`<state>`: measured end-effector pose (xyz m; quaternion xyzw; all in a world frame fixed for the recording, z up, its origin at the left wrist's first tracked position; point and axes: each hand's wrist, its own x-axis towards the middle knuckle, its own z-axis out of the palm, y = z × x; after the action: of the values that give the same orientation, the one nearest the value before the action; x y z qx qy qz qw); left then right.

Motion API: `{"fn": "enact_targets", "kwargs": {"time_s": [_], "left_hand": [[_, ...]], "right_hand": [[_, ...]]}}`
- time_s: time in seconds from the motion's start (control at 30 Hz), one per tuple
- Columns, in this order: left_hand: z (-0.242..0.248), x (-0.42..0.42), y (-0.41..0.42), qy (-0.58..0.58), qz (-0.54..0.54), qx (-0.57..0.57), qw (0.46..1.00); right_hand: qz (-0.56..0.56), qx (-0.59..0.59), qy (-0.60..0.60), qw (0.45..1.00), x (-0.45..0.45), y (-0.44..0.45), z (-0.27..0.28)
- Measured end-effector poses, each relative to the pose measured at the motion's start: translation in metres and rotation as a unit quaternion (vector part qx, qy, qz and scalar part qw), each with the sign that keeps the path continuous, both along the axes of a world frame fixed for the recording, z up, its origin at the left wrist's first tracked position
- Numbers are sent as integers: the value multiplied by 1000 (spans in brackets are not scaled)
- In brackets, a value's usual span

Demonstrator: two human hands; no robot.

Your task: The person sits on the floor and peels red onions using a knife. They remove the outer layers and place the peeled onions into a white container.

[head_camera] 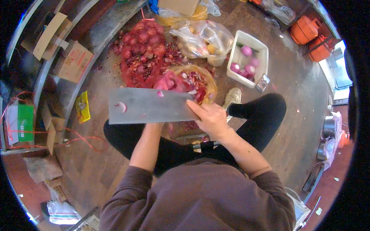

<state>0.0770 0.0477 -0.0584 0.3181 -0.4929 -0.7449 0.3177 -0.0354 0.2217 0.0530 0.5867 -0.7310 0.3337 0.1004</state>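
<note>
A broad cleaver [144, 106] lies flat across my view, its blade stretching leftward. My right hand [212, 118] grips it at the handle end, thumb resting on the blade. Small pieces of red onion [121, 107] cling to the blade. My left forearm [148, 141] reaches under it; the blade hides my left hand and whatever it may hold. Just beyond the blade stands a yellowish plastic bag [212, 83] with onion skins inside. A red mesh sack [143, 43] of onions sits behind it to the left. Peeled red onions [246, 51] lie in a white plastic bin [231, 59].
A clear bag of potatoes [202, 37] stands at the back. A phone-like object [263, 83] leans at the bin's near corner. Cardboard boxes [74, 62] line the left shelf; orange gas cylinders [305, 30] stand far right. Loose skins litter the wood-look floor [289, 121].
</note>
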Motion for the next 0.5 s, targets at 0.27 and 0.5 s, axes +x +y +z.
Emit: {"fn": "enact_targets", "kwargs": {"time_s": [0.27,0.5], "left_hand": [[1,-5,-1,26,-24,46,998],[30,-10,1,106,-85,349,927]], "right_hand": [[-20,42,27,999,-23,15,-32],[-68,105,19,992,-60,44,-71]]}}
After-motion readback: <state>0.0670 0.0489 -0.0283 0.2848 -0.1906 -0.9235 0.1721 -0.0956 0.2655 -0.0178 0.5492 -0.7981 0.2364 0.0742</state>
